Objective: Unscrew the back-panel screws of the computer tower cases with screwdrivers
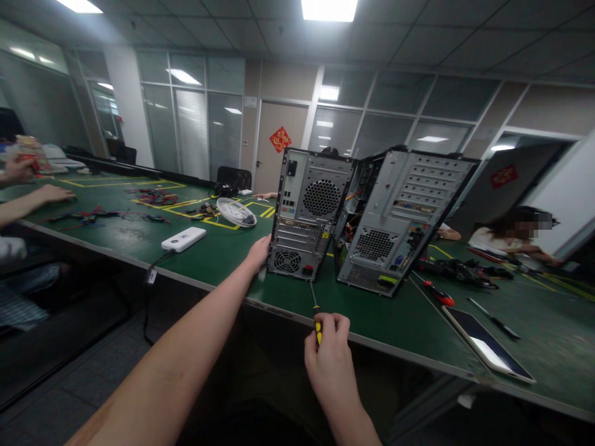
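Note:
My right hand [330, 350] is closed around the yellow-and-black handle of a screwdriver [318, 325]. The screwdriver's thin shaft points away from me, its tip by the lower edge of a computer case [297, 232]; whether it touches a screw is too small to tell. This case stands upright with its rear panel facing me, showing vents, ports and slots. Against its left side lies my left hand [259, 254], the fingers hidden behind the case. A second computer case [390, 229] stands just to the right, its side open with wires inside.
On the green table [223, 263] are a white power bank [184, 239], a white oval cover [236, 212] and loose wires. Rightward lie a red-and-black screwdriver [439, 293], a phone [488, 344], a dark slim tool [495, 319] and black cables [465, 272]. People sit at both sides.

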Available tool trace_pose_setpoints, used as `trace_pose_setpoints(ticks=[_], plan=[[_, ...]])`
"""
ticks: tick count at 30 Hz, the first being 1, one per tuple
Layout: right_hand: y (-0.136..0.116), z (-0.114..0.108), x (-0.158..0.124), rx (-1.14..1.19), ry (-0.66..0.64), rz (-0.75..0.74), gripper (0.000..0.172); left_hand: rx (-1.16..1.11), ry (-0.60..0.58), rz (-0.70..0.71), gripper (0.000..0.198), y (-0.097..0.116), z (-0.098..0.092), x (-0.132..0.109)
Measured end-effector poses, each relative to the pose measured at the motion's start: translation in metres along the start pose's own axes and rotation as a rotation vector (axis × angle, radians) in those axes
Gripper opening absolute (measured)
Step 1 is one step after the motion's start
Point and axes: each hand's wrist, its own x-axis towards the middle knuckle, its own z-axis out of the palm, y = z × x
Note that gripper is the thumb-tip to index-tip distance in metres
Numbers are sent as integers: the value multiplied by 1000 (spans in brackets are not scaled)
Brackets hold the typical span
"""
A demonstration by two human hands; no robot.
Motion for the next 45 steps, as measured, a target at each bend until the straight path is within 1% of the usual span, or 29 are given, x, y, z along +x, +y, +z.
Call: trace_pose_setpoints(ticks=[2,9,15,20,26,29,30,33,35,40,45], plan=[[1,0,-1,-10,-4,4,22,4,2,6,51,-1,0,1],[-2,1,-2,-53,-17,-2,18,3,0,11,50,-6,-1,4],[1,2,-3,-147,16,-23,20,-9,-1,8,50,-8,-1,4],[4,3,-2,-210,33,-36,22,-4,-2,5,51,-5,-1,2],[1,0,-1,-86,-11,-13,28,4,-9,-9,51,1,-1,-2],[0,0,-1,-17,-12,-20,17,9,-3,-3,50,2,-1,-2],[0,0,-2,-5,-10,-22,16,11,-3,0,50,1,-1,-2],[1,3,-4,1,-17,-27,27,14,-5,8,50,1,-1,-1],[1,4,-6,-4,-26,-35,29,12,-8,13,49,1,-1,-1],[-1,8,-9,-22,-40,-41,29,19,-11,27,48,2,-1,-2],[-1,9,-9,-22,-56,-45,28,14,-6,6,49,4,-1,-3]])
